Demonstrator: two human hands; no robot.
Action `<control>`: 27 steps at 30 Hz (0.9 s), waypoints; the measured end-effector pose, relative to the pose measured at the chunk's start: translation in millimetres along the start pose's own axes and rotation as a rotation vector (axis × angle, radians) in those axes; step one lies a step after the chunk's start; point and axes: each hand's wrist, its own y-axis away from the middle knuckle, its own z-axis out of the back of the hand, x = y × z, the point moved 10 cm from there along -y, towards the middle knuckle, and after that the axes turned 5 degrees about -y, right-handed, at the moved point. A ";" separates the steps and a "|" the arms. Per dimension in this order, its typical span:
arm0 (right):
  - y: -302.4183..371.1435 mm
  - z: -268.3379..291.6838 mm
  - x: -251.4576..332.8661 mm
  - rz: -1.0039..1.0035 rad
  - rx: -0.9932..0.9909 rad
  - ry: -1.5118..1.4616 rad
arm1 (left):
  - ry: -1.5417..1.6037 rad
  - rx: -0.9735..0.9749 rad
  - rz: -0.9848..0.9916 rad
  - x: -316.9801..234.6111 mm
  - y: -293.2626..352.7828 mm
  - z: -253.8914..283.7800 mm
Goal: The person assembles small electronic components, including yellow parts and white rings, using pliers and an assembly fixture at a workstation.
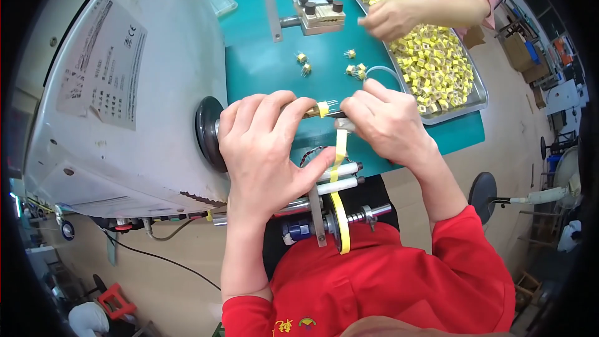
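Observation:
My left hand [265, 140] curls over the spindle of a machine, thumb stretched apart toward a yellow tape strip [340, 146]. At its index fingertip sits a small component [323, 109] with yellow tape around it and thin metal pins pointing right. My right hand [387, 122] is closed just right of that component. A dark pointed tool [336, 114] sticks out of its fingers; most of it is hidden. Below that hand, the tape runs down past two white rollers [340, 185] to a narrow yellow tape roll [341, 224].
A large white machine [168, 43] with a black disc [211, 134] stands at left. Several loose components [302, 58] lie on the green mat [256, 56]. A metal tray [477, 97] holds many yellow components; a co-worker's hand [393, 17] reaches over it. A clamp fixture [321, 15] stands farther back.

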 end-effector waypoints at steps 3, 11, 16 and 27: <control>3.4 11.7 -17.7 -0.074 -0.173 -0.293 | -0.013 0.021 -0.010 -1.1 0.0 -3.4; -17.9 -6.2 -37.1 -0.328 -0.061 -0.744 | -0.204 -0.038 0.042 5.6 3.4 -8.6; -17.6 -9.0 -36.4 -0.278 -0.065 -0.791 | -0.273 -0.020 -0.011 -1.6 0.3 -14.6; 15.8 -14.7 -91.3 -0.557 -0.110 -0.993 | -0.325 -0.085 0.011 4.6 6.6 -6.6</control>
